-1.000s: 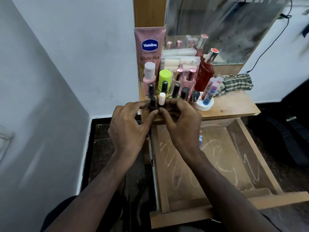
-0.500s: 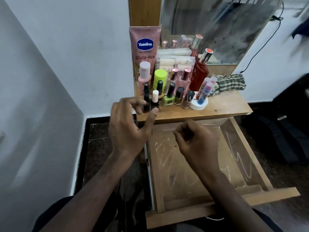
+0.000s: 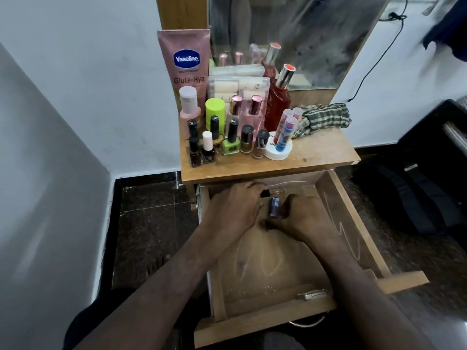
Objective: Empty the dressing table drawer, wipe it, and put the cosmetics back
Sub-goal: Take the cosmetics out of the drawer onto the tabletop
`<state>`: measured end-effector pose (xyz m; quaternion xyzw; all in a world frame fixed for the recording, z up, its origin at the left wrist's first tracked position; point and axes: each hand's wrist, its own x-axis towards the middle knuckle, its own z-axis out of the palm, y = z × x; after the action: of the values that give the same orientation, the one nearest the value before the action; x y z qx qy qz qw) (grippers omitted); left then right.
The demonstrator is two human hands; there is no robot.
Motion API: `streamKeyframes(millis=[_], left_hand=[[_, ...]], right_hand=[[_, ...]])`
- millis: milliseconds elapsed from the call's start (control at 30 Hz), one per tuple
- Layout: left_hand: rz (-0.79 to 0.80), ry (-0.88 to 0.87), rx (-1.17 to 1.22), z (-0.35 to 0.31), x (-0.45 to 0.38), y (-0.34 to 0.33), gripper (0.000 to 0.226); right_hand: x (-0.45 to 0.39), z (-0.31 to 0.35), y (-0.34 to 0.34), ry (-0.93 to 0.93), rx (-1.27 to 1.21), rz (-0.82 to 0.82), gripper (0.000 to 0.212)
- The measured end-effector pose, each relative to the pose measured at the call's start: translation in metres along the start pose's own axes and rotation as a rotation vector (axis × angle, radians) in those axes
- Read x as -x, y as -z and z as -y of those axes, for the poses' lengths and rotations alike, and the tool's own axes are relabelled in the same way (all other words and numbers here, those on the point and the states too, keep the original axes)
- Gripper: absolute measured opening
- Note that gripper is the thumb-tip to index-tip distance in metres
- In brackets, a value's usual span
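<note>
Reaching into the back of the open drawer (image 3: pixel 353 223), both hands work at the last loose items. The left hand (image 3: pixel 235 208) has its grip curled over a small black-capped bottle (image 3: pixel 265 192) lying on its side near the drawer's rear wall; the fingers seem closed round it, though the bottle's body is mostly hidden. The right hand (image 3: pixel 303 218) curls beside a small dark blue tube (image 3: pixel 274 207) that lies between the two hands, its fingertips touching the tube's lower end; whether that grip has closed on it I cannot tell.

The drawer floor otherwise shows bare wood with pale chalky streaks, which suggests emptying is nearly done and wiping not yet begun. On the counter (image 3: pixel 316 152) above, nail polish bottles (image 3: pixel 228 145) stand upright in a tight row at the front, with taller bottles and a Vaseline tube (image 3: pixel 185 64) behind, likely packed so to leave room. A checked cloth (image 3: pixel 323 118) lies bunched at the right rear, handy for wiping.
</note>
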<state>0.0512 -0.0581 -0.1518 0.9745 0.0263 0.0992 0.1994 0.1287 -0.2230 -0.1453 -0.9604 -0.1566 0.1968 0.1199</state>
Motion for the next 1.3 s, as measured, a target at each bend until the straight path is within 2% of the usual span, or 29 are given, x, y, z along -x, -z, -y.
streamKeyframes(millis=[133, 233, 333, 467, 667, 833, 933, 1133, 1300], left_hand=[[0.098, 0.023, -0.099, -0.013, -0.014, -0.012, 0.051], [0.066, 0.060, -0.154, -0.025, -0.019, -0.016, 0.043], [0.016, 0.115, -0.188, -0.033, -0.024, -0.016, 0.022], [0.009, 0.134, -0.252, -0.044, -0.027, -0.015, 0.012], [0.070, 0.191, -0.286, -0.050, -0.024, -0.017, 0.014], [0.055, 0.196, -0.297, -0.048, -0.014, -0.023, 0.015], [-0.005, 0.160, -0.208, -0.042, -0.007, -0.020, 0.020], [-0.095, 0.095, 0.174, -0.025, 0.012, 0.006, 0.022], [-0.270, 0.026, 0.260, -0.003, 0.034, 0.032, 0.025]], right_hand=[[-0.005, -0.007, 0.000, 0.000, 0.031, 0.046, 0.036], [-0.004, -0.014, 0.001, -0.010, -0.013, 0.053, 0.025], [0.001, -0.024, 0.008, -0.019, -0.073, 0.009, 0.020], [0.006, -0.039, 0.015, 0.014, -0.139, -0.069, 0.017], [0.004, -0.050, 0.020, 0.079, -0.287, -0.205, 0.012], [0.005, -0.045, 0.020, 0.166, -0.493, -0.224, 0.014], [0.005, -0.040, 0.018, 0.180, -0.538, -0.212, 0.015], [0.020, -0.021, 0.013, 0.325, -0.588, -0.272, 0.015], [0.045, 0.017, 0.016, 0.507, -0.669, -0.297, 0.011]])
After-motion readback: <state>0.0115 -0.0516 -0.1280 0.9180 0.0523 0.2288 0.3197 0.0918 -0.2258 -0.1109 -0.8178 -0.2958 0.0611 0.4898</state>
